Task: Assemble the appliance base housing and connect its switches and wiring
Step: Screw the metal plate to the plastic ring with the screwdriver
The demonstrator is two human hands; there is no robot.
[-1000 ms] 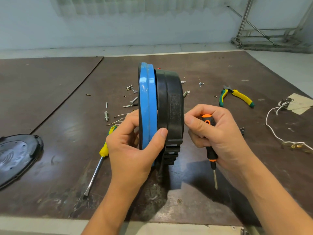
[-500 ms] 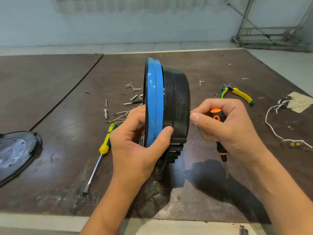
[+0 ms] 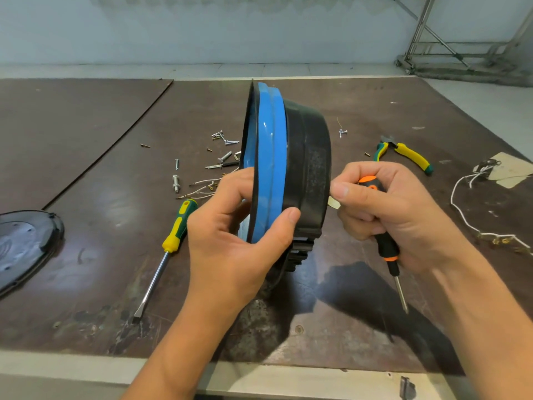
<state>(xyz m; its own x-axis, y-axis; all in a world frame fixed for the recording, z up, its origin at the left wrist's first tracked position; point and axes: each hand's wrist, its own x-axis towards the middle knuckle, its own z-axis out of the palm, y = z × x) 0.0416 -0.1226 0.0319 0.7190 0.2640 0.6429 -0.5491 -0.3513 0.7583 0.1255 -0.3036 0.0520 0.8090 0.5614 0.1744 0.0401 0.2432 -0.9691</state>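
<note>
A round base housing (image 3: 291, 157), blue ring on its left and black shell on its right, stands on edge above the brown table (image 3: 86, 255). My left hand (image 3: 239, 235) grips its lower rim, thumb on the blue band and fingers behind the left face. My right hand (image 3: 386, 206) holds an orange and black screwdriver (image 3: 388, 249) with its tip pointing down, and its fingertips touch the black shell's right side. A small pale piece shows between those fingertips and the shell.
A yellow and green flat screwdriver (image 3: 170, 249) lies left of the housing. Loose screws (image 3: 222, 151) and thin wires lie behind it. A black oval cover (image 3: 23, 246) sits at the far left, pliers (image 3: 409, 154) and white wiring (image 3: 473, 220) at the right.
The housing has been lifted a little and tilted, its top leaning left. My right hand has moved with it, staying at the black shell's side.
</note>
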